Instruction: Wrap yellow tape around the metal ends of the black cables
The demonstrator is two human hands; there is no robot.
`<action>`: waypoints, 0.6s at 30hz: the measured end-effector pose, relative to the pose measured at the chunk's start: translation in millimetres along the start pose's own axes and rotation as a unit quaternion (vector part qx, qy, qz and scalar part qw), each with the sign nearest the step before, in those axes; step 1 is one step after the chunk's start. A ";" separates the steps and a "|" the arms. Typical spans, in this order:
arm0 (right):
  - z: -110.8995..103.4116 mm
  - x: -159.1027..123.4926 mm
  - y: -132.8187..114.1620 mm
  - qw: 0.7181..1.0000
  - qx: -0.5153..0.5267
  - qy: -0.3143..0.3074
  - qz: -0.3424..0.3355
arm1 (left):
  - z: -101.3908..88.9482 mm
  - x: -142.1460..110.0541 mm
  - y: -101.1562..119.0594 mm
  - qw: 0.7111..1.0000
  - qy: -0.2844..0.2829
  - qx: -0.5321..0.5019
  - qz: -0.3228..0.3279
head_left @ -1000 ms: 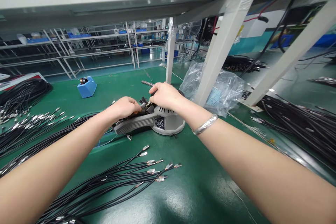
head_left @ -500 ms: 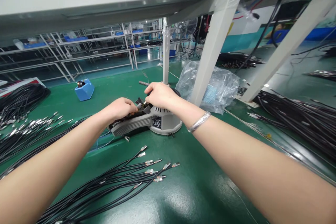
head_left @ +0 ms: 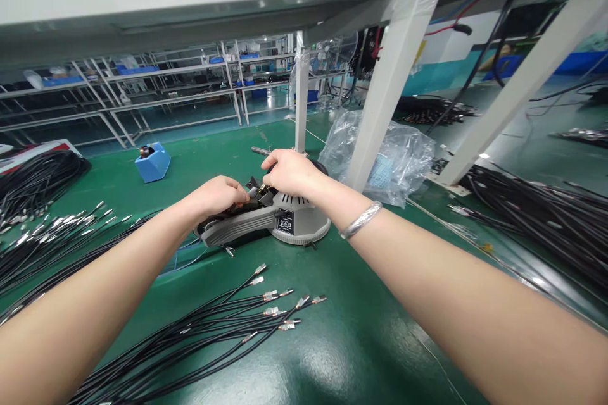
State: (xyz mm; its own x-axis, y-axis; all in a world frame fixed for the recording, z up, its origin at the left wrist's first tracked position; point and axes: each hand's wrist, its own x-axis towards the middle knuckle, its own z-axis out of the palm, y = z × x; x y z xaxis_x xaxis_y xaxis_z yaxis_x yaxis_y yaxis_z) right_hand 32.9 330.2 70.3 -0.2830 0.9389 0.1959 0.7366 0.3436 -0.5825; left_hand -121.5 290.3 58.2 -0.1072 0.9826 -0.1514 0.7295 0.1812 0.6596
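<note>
Both my hands rest on top of a grey tape dispenser machine (head_left: 285, 221) in the middle of the green table (head_left: 361, 304). My left hand (head_left: 218, 195) is curled shut, pinching a small metal-tipped end of a black wire at the machine's mouth. My right hand (head_left: 291, 171) is closed over the top of the machine, fingertips meeting the same wire end. A silver bracelet (head_left: 361, 220) sits on my right wrist. What the fingers grip is mostly hidden.
A bundle of black wires with metal terminals (head_left: 228, 323) lies in front of the machine. More wire piles lie at the left (head_left: 52, 234) and right (head_left: 541, 215). A blue box (head_left: 152, 162), a crumpled plastic bag (head_left: 384, 152) and white frame legs (head_left: 380, 107) stand behind.
Hardly anything moved. The view has shifted slightly; both hands stay on the machine with the wire end between them.
</note>
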 end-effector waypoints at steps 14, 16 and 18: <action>2.8 3.4 3.9 1.000 0.010 -0.004 -0.015 | 1.8 -4.7 7.7 1.000 0.019 0.006 -0.020; 2.7 3.6 4.3 1.000 0.012 -0.004 -0.016 | 1.6 -4.5 8.1 1.000 0.019 0.010 -0.021; 2.6 3.7 5.2 1.000 0.015 -0.001 -0.015 | 1.5 -4.0 7.6 1.000 0.019 0.012 -0.020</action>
State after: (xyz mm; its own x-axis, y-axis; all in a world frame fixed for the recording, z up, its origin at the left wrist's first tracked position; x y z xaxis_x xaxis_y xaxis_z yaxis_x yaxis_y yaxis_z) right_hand 34.1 335.4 66.0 -0.3061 0.9280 0.2126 0.7084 0.3712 -0.6004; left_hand -114.5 287.7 62.7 -0.1612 0.9757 -0.1485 0.7403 0.2190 0.6356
